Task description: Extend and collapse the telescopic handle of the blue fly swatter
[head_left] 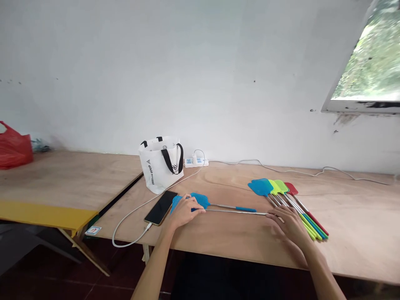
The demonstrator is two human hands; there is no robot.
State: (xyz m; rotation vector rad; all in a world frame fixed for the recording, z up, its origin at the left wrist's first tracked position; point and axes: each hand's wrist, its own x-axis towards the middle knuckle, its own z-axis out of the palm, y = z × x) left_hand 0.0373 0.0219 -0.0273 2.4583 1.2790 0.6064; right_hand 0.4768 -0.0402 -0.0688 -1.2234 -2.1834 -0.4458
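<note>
Left hand (pixel 184 211) is pressing flat, fingers spread, on the blue swatter (pixel 190 202) beside the phone (pixel 161 207), right hand (pixel 289 223) is resting loosely open at its extended rod end; other swatters (pixel 287 200) are lying untouched, right of the phone.

Bare workroom, plywood tables (pixel 218 237), white wall (pixel 187 62), window (pixel 371 62)

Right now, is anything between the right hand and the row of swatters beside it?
Nothing visible. The right hand lies on the table at the end of an extended swatter rod, and the row of swatters sits directly beside it, handles almost touching the fingers.
</note>
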